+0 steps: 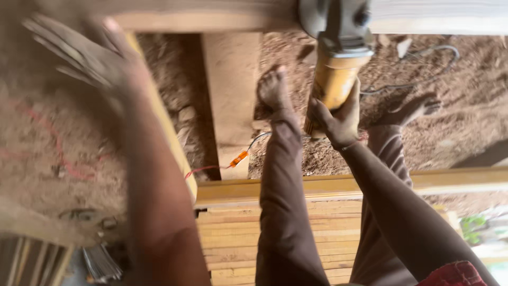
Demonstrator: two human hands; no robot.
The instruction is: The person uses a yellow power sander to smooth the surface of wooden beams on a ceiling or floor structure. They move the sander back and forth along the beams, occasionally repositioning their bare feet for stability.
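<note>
Right hand [338, 119] grips yellow grinder [334, 69]; left hand [87, 55], seemingly spread, blurred.

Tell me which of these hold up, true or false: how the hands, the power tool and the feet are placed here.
1. The right hand grips a yellow power tool. True.
2. The left hand holds a hammer. False: it is open, fingers spread, holding nothing.
3. The person wears boots. False: the feet are bare on the dirt.
4. Stacked wooden planks lie under the legs. True.
</note>
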